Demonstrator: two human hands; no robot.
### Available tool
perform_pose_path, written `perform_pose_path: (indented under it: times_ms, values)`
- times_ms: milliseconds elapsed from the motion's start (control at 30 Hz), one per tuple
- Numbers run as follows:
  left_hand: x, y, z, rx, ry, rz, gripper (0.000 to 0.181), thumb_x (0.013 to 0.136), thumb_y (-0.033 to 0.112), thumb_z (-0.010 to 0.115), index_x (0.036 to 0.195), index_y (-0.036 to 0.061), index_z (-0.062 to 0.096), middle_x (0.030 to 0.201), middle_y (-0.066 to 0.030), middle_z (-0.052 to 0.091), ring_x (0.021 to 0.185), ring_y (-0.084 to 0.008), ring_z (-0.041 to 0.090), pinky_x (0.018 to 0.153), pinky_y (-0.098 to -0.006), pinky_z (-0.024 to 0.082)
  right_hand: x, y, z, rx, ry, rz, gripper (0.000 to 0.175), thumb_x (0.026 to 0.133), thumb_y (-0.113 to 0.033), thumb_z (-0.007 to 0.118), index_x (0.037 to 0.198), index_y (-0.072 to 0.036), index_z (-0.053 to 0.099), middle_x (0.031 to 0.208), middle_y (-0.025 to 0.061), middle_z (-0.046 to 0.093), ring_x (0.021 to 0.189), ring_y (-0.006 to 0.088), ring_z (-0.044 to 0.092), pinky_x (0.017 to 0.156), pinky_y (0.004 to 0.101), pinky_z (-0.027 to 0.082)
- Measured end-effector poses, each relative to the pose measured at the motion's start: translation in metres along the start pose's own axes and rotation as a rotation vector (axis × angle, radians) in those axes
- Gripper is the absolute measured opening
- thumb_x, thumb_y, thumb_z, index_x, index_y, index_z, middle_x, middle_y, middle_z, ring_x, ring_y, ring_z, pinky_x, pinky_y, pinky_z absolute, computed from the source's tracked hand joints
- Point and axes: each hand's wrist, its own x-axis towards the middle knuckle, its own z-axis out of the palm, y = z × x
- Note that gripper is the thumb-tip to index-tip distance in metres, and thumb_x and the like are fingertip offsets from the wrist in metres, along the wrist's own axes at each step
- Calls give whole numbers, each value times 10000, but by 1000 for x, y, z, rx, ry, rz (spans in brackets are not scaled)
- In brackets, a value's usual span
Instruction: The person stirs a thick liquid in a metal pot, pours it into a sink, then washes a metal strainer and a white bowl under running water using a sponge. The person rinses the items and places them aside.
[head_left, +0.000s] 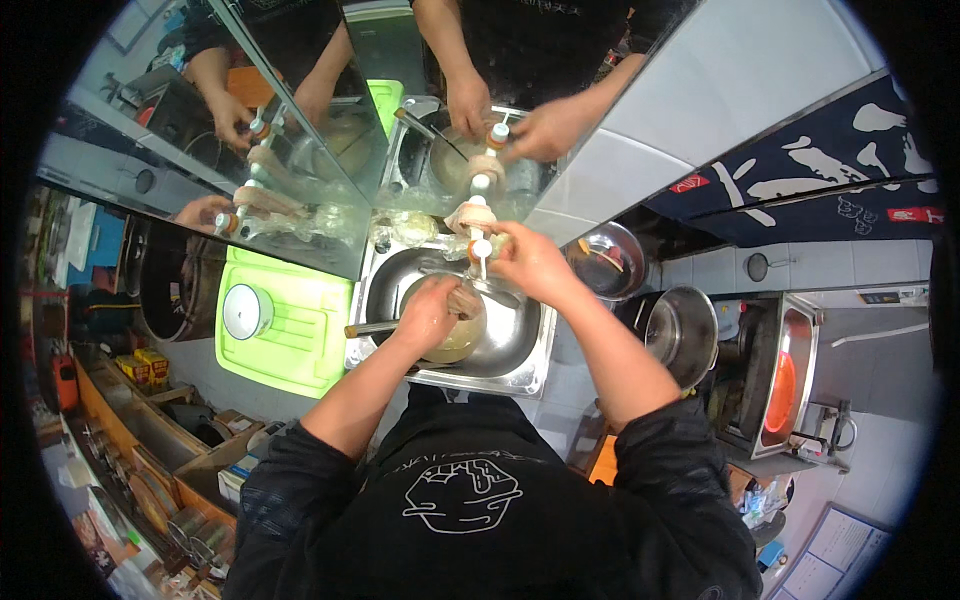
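Observation:
Over a steel sink (517, 337), my left hand (429, 319) holds a small grey-brown wad (466, 300), perhaps a scrubber or cloth. Below that hand, a round bowl (457, 346) with cloudy liquid sits in the basin, partly hidden by my hand and forearm. A utensil's handle (369, 328) with a wooden end sticks out over the sink's left rim. My right hand (536, 259) has its fingers on the side of a white plastic tap (481, 249). Pinkish cloth (472, 215) is wrapped around the pipe above the tap.
A green plastic lid (311, 330) left of the sink carries a white bowl (248, 312). Steel pots (681, 337) stand at the right, beside a metal basin (611, 262) with items inside. Mirror-like panels (315, 217) rise behind the sink, with crumpled clear plastic (409, 229) at their foot.

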Motion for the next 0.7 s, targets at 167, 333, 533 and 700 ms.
perform_pose_path:
  times_ms: [167,333,533,700]
  values:
    - [-9,38,-27,-147,-25,176,537,700,-13,739,1223,47,633,1154,-178,646,1117,-396,627,989,-428,512,-27,117,109,943,-88,648,387,1009,-394,673,1235,-81,658,1067,60,714,971,202,705,806,416,579]
    - [-10,54,-42,-189,-211,43,515,705,-25,719,1210,43,645,1197,-184,647,1174,-395,614,1024,-430,496,-43,66,126,1604,-457,756,623,978,-639,601,1341,-133,608,1207,86,686,1056,244,682,841,447,594]
    - [-24,41,-25,99,-77,257,663,728,-39,701,1372,27,560,1439,-236,519,1328,-448,507,1099,-478,460,-52,82,136,1647,-480,607,499,1005,-525,629,1312,-133,597,1124,61,681,920,205,667,686,319,537]
    - [-28,33,-29,310,-190,445,710,789,-6,684,1472,71,508,1563,-209,426,1423,-453,418,1137,-493,440,-45,89,121,1524,-651,388,182,967,-208,687,1091,-92,622,887,45,613,724,141,593,550,237,424]
